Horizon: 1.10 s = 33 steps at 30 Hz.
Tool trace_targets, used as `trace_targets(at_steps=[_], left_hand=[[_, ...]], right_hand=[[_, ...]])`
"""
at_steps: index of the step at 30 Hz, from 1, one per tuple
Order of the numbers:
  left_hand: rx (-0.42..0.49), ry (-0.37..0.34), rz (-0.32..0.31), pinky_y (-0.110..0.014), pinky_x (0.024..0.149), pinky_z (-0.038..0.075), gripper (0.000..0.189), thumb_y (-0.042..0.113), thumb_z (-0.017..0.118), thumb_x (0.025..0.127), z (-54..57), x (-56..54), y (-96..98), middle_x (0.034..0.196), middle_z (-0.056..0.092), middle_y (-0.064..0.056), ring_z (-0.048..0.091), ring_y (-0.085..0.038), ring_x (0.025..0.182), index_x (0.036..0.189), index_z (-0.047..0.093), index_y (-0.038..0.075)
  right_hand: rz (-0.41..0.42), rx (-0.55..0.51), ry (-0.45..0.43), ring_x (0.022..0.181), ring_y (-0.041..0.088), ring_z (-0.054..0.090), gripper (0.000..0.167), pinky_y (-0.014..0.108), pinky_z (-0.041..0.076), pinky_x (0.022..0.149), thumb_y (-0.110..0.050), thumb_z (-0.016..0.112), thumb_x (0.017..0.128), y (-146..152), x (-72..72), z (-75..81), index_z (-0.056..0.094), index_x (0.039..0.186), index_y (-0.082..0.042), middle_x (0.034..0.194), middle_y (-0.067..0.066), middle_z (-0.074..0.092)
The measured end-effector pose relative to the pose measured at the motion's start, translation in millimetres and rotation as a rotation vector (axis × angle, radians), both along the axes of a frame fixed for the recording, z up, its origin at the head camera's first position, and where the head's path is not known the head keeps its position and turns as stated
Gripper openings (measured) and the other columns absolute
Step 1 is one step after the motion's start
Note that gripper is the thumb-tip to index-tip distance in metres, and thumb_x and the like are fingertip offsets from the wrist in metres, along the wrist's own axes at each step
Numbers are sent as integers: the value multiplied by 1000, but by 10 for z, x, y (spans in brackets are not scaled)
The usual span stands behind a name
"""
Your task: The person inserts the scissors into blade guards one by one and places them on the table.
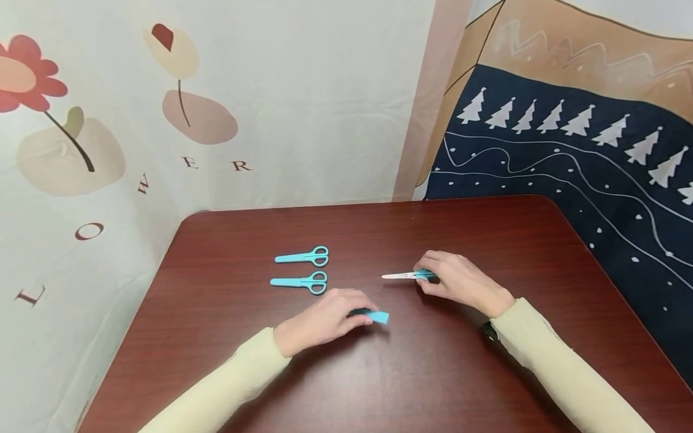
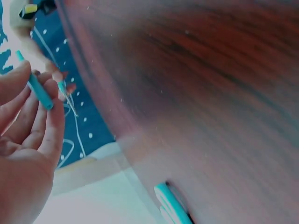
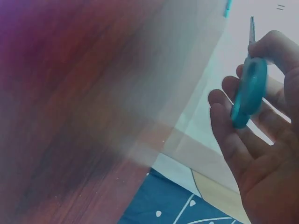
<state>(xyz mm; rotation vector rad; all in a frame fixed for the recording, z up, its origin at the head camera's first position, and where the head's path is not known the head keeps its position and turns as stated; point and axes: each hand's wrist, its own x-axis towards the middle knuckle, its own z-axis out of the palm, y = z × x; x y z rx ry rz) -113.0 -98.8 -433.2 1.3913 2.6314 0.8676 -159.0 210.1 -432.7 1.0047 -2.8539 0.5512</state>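
Note:
Between thumb and fingers, my left hand [image 1: 330, 320] pinches a turquoise scissor cover [image 1: 381, 317]. The left wrist view shows this cover [image 2: 41, 94] as a slim tube, its end pointing away from the thumb. My right hand [image 1: 457, 279] holds a pair of scissors [image 1: 399, 276] by its turquoise handles [image 3: 252, 88], the bare blades pointing left. Fingers hide part of the handles. The cover and the blades are apart. Left of the hands lie two more turquoise scissors, the farther pair [image 1: 295, 258] and the nearer pair [image 1: 289, 282], both with covers over their blades.
All this is on or above a dark red-brown wooden table [image 1: 227, 231]. A pale flower-print cloth [image 1: 325, 108] hangs behind it, and a navy cloth [image 1: 541, 156] with white trees is at the right. Something dark [image 1: 489, 331] sits at the right wrist.

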Motion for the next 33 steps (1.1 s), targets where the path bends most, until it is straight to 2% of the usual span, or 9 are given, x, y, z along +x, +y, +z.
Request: trace_targets(at_steps=[6, 14, 20, 27, 33], left_hand=[[111, 76, 87, -18, 80, 53, 21, 23, 70, 94, 34, 26, -120, 102, 73, 7, 68, -5, 93, 113, 75, 16], [235, 116, 183, -21, 75, 54, 23, 17, 76, 88, -35, 70, -236, 102, 74, 3, 69, -9, 93, 110, 76, 12], [299, 118, 243, -22, 68, 55, 24, 13, 78, 85, -66, 104, -276, 100, 74, 1, 69, -11, 87, 109, 76, 11], [330, 93, 315, -14, 69, 55, 23, 11, 78, 86, -31, 159, -276, 102, 73, 1, 67, -11, 89, 109, 76, 11], [314, 168, 347, -14, 75, 53, 22, 13, 78, 86, -26, 177, -287, 102, 71, 4, 64, -10, 91, 108, 76, 14]], right_hand=[[-3, -64, 99, 76, 0, 52, 10, 20, 54, 70, -25, 71, 88, -3, 117, 30, 68, 98, -25, 91, -15, 59], [8, -134, 68, 71, 0, 55, 17, 16, 53, 65, -26, 76, 87, -29, 223, 56, 69, 101, -22, 95, -11, 62], [49, -150, 129, 70, -2, 55, 19, 14, 53, 64, -26, 79, 85, -75, 281, 58, 69, 100, -19, 95, -10, 63], [94, -145, 217, 74, -1, 56, 21, 16, 55, 67, -23, 80, 83, -152, 351, 79, 70, 100, -17, 95, -9, 64], [100, -147, 236, 74, 0, 56, 23, 16, 54, 66, -22, 80, 82, -222, 436, 138, 70, 101, -17, 96, -8, 64]])
